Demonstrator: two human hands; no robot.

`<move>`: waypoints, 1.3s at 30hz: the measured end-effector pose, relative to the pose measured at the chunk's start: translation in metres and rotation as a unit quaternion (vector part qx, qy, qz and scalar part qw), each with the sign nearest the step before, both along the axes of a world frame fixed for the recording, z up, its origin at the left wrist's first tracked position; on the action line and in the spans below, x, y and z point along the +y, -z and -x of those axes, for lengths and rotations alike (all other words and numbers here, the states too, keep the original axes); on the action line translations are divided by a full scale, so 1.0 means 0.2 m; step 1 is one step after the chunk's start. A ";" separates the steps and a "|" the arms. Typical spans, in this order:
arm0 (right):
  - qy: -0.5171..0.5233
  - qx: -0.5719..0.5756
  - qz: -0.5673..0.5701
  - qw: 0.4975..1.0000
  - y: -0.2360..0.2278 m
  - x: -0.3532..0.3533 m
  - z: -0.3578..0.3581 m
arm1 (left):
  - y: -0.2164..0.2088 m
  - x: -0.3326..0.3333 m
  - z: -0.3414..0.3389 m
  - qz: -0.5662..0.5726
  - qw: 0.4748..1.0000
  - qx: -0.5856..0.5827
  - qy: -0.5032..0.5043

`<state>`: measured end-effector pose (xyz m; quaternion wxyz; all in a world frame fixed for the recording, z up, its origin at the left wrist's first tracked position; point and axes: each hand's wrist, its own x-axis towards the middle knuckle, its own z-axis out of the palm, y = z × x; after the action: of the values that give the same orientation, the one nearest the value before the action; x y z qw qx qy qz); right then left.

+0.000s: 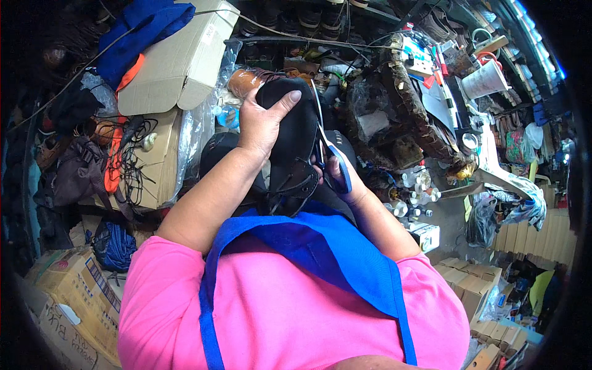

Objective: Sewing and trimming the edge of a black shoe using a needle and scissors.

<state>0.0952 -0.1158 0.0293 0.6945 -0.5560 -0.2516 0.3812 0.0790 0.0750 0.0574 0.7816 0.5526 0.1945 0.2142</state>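
While the left hand (pixel 262 120) grips the black shoe (pixel 293 142) upright, right hand (pixel 336 176) just beside it, fingers through blue scissors (pixel 327 151), blades along its edge.

a black shoe (pixel 295 132) stands sole-up above the lap, blue-handled scissors (pixel 330 154) along its right edge.

A cluttered dark workbench (pixel 453 213) spreads ahead, bearing small white plastic bottles (pixel 414 198) and a white paper cup (pixel 486 80) toward its right. On the left lie stacked brown cardboard boxes (pixel 179 65), the top one carrying a crumpled blue cloth (pixel 145 31). A tangle of black cord (pixel 132 148) rests on the lower flat brown cardboard sheet (pixel 161 161).
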 end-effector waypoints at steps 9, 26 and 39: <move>-0.037 0.029 -0.017 0.999 -0.04 -0.03 -0.03 | -0.03 0.09 0.02 0.050 0.997 -0.033 0.042; -0.066 -0.161 0.069 0.982 -0.06 -0.07 -0.16 | -0.19 0.35 0.09 -0.049 0.956 0.028 0.289; -0.158 -0.131 0.045 0.978 -0.04 -0.01 -0.26 | -0.12 0.34 0.11 0.103 0.953 -0.002 0.284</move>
<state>0.1465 -0.1185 0.0373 0.5605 -0.5857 -0.4075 0.4204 0.0577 0.1427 0.0804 0.8632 0.5012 0.0488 -0.0364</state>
